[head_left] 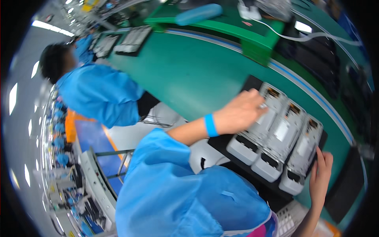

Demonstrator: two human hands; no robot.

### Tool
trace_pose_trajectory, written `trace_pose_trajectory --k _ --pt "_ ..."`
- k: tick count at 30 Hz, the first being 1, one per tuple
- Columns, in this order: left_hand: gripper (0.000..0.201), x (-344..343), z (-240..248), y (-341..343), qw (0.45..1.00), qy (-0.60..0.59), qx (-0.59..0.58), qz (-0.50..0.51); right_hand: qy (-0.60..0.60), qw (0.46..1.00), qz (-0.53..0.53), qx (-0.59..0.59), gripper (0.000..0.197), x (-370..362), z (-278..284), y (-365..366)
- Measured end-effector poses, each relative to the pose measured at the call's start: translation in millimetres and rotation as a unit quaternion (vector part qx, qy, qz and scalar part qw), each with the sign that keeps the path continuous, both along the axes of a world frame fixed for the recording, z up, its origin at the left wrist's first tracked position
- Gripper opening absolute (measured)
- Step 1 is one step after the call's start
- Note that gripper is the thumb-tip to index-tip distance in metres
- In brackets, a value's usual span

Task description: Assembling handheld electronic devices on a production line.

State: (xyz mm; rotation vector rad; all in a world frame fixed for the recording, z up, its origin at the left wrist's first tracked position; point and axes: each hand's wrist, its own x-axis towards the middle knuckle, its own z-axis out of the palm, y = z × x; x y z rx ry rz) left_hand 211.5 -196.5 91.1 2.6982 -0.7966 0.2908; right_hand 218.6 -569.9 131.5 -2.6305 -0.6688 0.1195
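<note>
Blue sleeve (173, 189) | left hand (239, 112) fingers curled on grey units (272, 138) | right hand (320, 177) fingers flat against tray (256, 179) edge

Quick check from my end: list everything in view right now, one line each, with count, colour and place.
Grey units: three, light grey with dark openings, side by side on the black tray.
Black tray: one, under the units on the belt.
Conveyor belt: one, green, running across the middle.
Green fixture: one, far side of the belt.
White cable: one, top right.
Dark trays: two, further up the belt.
Co-worker: one, blue coat, at left.
Blue wristband: one, left wrist.
Left hand: resting on the leftmost unit.
Right hand: at the tray's right edge, beside the rightmost unit.
</note>
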Motion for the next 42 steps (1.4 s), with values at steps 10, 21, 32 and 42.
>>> trace_pose_trajectory --k 10,21,32,42 --pt "0.041 -5 6 7 0.997 0.067 0.013 0.021 -0.009 0.999 0.024 0.034 0.043 10 1 6" --pt "0.018 35 36 21 0.981 0.011 -0.169 0.091 -0.060 0.993 0.064 0.085 0.032 45 6 23" --pt "0.029 68 9 -3 0.976 0.088 -0.183 0.080 -0.040 0.997 0.026 0.068 0.030 48 0 7" --pt "0.044 52 14 15 0.969 0.160 -0.156 0.108 -0.047 0.996 0.015 0.069 0.028 50 -4 1"
